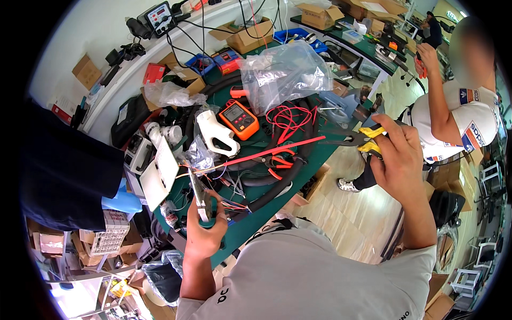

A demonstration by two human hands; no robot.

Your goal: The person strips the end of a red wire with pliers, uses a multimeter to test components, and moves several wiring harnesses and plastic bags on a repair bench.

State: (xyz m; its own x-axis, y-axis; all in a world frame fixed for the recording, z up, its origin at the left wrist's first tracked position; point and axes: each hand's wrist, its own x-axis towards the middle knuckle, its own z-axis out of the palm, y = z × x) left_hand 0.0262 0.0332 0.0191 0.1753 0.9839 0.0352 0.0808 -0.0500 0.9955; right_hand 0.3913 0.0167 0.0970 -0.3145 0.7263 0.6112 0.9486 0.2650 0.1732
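Note:
My left hand (205,232) is closed around a silver metal pliers-like tool (200,194), with its jaws at several thin coloured wires (184,173). From that spot a long red sleeve (277,149) stretches to the right over the table. My right hand (397,160) grips pliers with yellow and black handles (368,140). Their dark jaws sit at the sleeve's right end; whether they pinch it I cannot tell. Behind the sleeve lie a white pistol-shaped connector housing (216,133) and an orange handheld meter (239,119). Orange-handled pliers (280,162) rest just below it.
A thick black cable (280,186) coils over the green table. Beyond are a clear plastic bag (288,74), red wires (290,122) and cardboard boxes (250,34). An open white casing (160,176) stands left. Another person (453,101) works at right; a dark sleeve (69,165) reaches in at left.

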